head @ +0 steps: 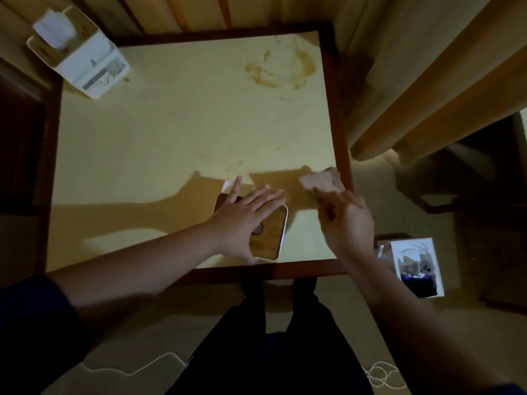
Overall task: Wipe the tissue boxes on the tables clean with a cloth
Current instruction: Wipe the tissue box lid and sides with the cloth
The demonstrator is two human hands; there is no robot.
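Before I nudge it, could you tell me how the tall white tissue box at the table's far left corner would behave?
The tall white tissue box stands upright and narrow at the table corner, so a high push would probably tip it. It looks like light plastic, likely sliding easily.

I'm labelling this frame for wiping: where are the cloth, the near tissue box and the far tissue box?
cloth (320,181): head view, middle of the blurred wad.
near tissue box (271,235): head view, brown top face.
far tissue box (94,69): head view, white side wall.

No text can be read. The white tissue box at eleven o'clock on the worktop carries a printed label, too blurred to make out.
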